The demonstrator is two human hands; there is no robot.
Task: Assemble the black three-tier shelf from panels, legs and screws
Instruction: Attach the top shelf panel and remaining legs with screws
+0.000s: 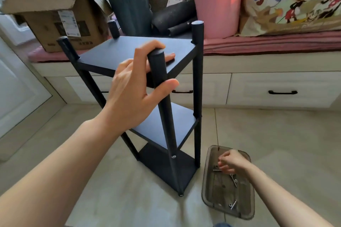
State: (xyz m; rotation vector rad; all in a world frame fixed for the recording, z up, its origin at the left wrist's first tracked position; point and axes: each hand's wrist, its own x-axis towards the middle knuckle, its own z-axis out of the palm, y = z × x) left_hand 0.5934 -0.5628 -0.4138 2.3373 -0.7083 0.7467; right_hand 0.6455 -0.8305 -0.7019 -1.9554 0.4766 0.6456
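In the head view, the person is steadying the shelf (pixel 147 97), which is standing upright on the tiled floor with all three panels already sitting between four legs. The left hand (pixel 136 86) is wrapping round the near leg (pixel 162 108) just below its capped top, thumb on one side and fingers curling behind, fingertips reaching onto the top panel (pixel 132 51). Below that grip, a screw head (pixel 173 156) is showing on the same leg at the bottom tier.

The right hand (pixel 230 161) is reaching down into the tray (pixel 206 186), a smoky clear plastic one lying on the floor just beside the shelf's foot. Its fingers are curling over a screw (pixel 216 170) at the tray's far end; they seem to be pinching it, though the fingertips are partly hidden. Nearer the person than that hand, a few more loose screws (pixel 232 205) are lying scattered in the tray.

Judging by this, the step in hand is fetching a fastener for a joint not yet secured, with the assembly nearly done. The next move is likely calling for lifting the screw out, carrying it to an open hole on a leg, and keeping the left hand's hold firm so the frame is not twisting.
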